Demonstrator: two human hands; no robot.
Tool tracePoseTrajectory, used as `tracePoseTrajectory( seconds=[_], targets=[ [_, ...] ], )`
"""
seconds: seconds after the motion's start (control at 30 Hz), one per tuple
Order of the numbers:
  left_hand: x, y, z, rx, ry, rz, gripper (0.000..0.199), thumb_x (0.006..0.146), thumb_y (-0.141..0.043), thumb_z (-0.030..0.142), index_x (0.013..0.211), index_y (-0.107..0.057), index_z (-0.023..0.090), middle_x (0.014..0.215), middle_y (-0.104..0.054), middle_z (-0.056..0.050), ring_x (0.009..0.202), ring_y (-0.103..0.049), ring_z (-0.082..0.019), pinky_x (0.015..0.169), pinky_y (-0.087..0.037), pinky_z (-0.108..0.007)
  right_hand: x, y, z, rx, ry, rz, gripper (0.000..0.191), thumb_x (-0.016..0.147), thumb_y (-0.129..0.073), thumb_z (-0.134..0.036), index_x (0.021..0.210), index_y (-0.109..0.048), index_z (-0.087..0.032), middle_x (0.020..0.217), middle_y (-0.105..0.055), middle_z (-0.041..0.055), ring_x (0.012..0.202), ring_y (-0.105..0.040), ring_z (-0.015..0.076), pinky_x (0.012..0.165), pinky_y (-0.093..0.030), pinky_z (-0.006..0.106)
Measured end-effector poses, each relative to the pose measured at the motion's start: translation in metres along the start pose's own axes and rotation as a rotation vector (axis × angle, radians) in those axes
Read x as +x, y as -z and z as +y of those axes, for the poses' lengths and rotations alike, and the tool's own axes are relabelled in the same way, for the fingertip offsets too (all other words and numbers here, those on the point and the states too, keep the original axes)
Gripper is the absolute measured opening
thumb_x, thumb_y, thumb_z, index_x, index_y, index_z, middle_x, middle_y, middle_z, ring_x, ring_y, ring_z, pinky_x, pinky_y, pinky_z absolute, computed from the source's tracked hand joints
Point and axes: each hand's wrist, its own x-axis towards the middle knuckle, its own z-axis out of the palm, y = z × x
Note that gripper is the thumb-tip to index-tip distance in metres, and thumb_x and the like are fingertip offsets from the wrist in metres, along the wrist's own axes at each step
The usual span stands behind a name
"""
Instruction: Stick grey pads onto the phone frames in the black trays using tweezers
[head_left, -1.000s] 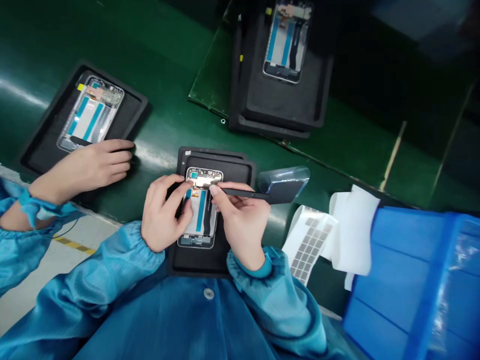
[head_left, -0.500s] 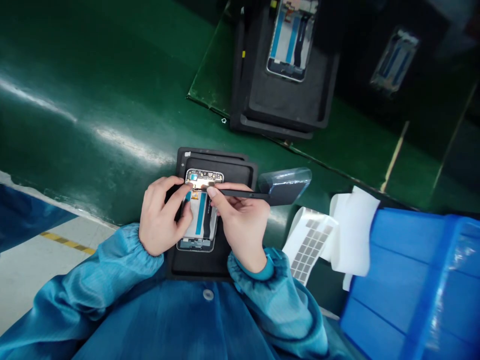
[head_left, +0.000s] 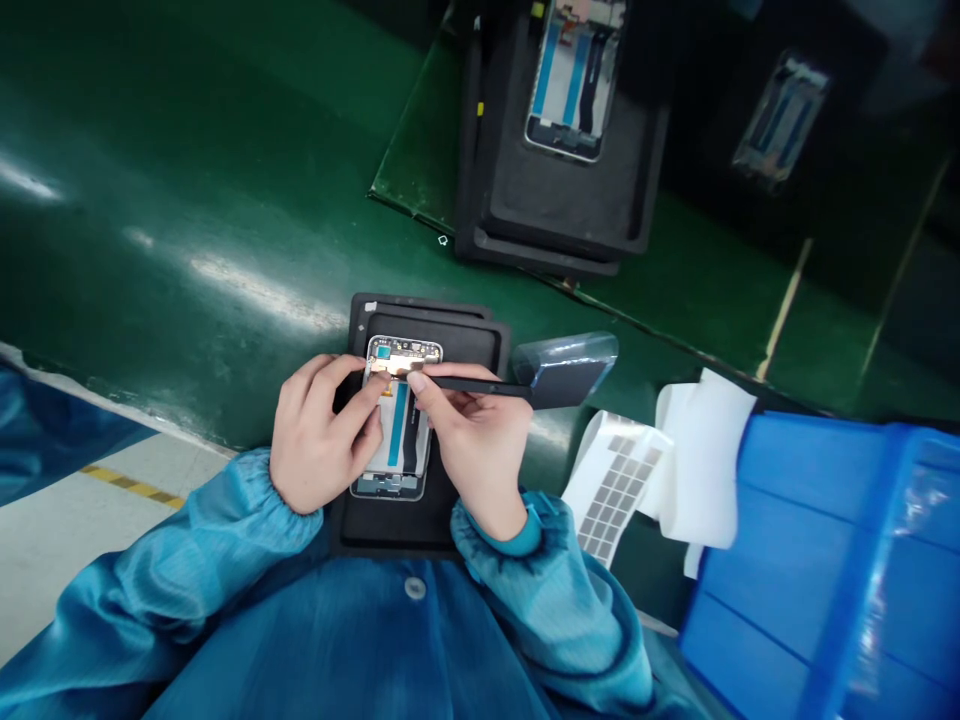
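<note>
An opened phone (head_left: 394,450) with blue strips and a bared circuit board lies in a black tray (head_left: 439,527) close to my body. At its left edge is my left hand (head_left: 322,435), fingers bent and apart, a fingertip touching the board area below the top. My right hand (head_left: 484,440) pinches a thin black tool (head_left: 480,385) whose tip meets the phone's upper part. Behind the right fingers, a dark flat piece with clear film (head_left: 570,375) is at the tool's right end; how they join is unclear.
Stacked black trays (head_left: 562,210) hold another opened phone (head_left: 574,85) at the back. A further phone (head_left: 784,120) lies at the back right. To the right are a sheet of grey stickers (head_left: 619,490), white paper (head_left: 705,465) and a blue bin (head_left: 795,540).
The whole view has shifted slightly. My left fingertip sits a little further over the phone's board; my right hand still holds the black tool at nearly the same spot.
</note>
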Motion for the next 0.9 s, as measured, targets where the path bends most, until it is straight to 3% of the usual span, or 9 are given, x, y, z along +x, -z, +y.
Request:
tracePoseTrajectory(
  seconds=[0.13,0.3,0.37,0.47,0.57,0.63,0.73,0.83,0.9],
  targets=[
    [0.0,0.009,0.005,0.22,-0.089,-0.088,0.038,0.088,-0.063,0.024,0.126,-0.067,0.021,0.125,-0.067,-0.013,0.116,-0.057,-0.034,0.089,-0.047,-0.047,-0.001,0.0,0.0,0.026,0.04,-0.005,0.012,0.077,-0.082,-0.025,0.085,-0.075,-0.02,0.08,-0.078,0.0008,0.063,-0.073,0.0146,0.057,-0.059,0.025],
    [0.009,0.023,0.009,0.405,-0.226,-0.16,0.035,0.092,-0.059,0.025,0.126,-0.066,0.019,0.124,-0.069,-0.01,0.114,-0.06,-0.033,0.089,-0.044,-0.047,-0.014,0.022,-0.013,0.031,0.132,0.193,0.014,0.078,-0.083,-0.027,0.087,-0.075,-0.021,0.079,-0.078,0.0015,0.063,-0.073,0.0154,0.059,-0.062,0.027],
    [0.017,0.031,0.004,0.381,-0.228,-0.156,0.032,0.092,-0.06,0.028,0.122,-0.067,0.019,0.123,-0.07,-0.01,0.113,-0.061,-0.032,0.088,-0.046,-0.046,-0.022,0.043,-0.013,0.035,0.161,0.266,0.015,0.077,-0.084,-0.026,0.089,-0.075,-0.021,0.08,-0.078,0.0012,0.062,-0.073,0.0148,0.057,-0.061,0.026],
    [0.035,0.046,0.001,0.303,-0.115,-0.024,0.03,0.091,-0.062,0.033,0.116,-0.066,0.017,0.118,-0.07,-0.011,0.105,-0.064,-0.031,0.085,-0.049,-0.045,-0.034,0.087,0.002,0.136,0.23,0.409,0.018,0.074,-0.086,-0.019,0.088,-0.076,-0.022,0.084,-0.077,0.0002,0.063,-0.072,0.0128,0.061,-0.062,0.026],
    [0.054,0.05,0.019,0.189,-0.089,-0.023,0.025,0.091,-0.062,0.03,0.113,-0.066,0.017,0.113,-0.07,-0.011,0.101,-0.064,-0.029,0.085,-0.052,-0.045,-0.047,0.138,0.033,0.2,0.266,0.463,0.018,0.07,-0.088,-0.021,0.083,-0.075,-0.021,0.082,-0.076,0.0006,0.074,-0.075,0.0187,0.065,-0.064,0.031],
    [0.063,0.038,0.046,0.065,-0.21,-0.162,0.022,0.093,-0.058,0.026,0.111,-0.067,0.018,0.111,-0.07,-0.01,0.102,-0.064,-0.027,0.087,-0.052,-0.044,-0.057,0.172,0.056,0.175,0.203,0.461,0.02,0.07,-0.089,-0.025,0.085,-0.075,-0.022,0.08,-0.076,-0.0004,0.067,-0.075,0.017,0.065,-0.064,0.031],
    [0.07,0.003,0.1,-0.057,-0.487,-0.427,0.019,0.095,-0.055,0.024,0.107,-0.068,0.017,0.109,-0.069,-0.008,0.101,-0.063,-0.026,0.087,-0.05,-0.041,-0.074,0.214,0.085,0.068,0.129,0.49,0.02,0.071,-0.088,-0.026,0.085,-0.076,-0.023,0.083,-0.076,-0.0001,0.072,-0.075,0.0166,0.071,-0.064,0.031],
    [0.069,-0.041,0.153,-0.069,-0.699,-0.673,0.016,0.096,-0.053,0.021,0.1,-0.067,0.017,0.107,-0.068,-0.007,0.102,-0.062,-0.025,0.086,-0.047,-0.039,-0.086,0.235,0.101,-0.073,0.11,0.414,0.016,0.073,-0.087,-0.025,0.086,-0.076,-0.023,0.086,-0.078,0.0021,0.081,-0.076,0.0193,0.077,-0.064,0.034],
    [0.066,-0.069,0.177,-0.058,-0.753,-0.761,0.016,0.098,-0.051,0.019,0.102,-0.066,0.016,0.107,-0.066,-0.008,0.105,-0.06,-0.024,0.086,-0.045,-0.037,-0.09,0.241,0.106,-0.126,0.134,0.343,0.014,0.076,-0.085,-0.024,0.087,-0.076,-0.024,0.088,-0.079,0.0028,0.083,-0.076,0.0206,0.081,-0.063,0.036]
  ],
)
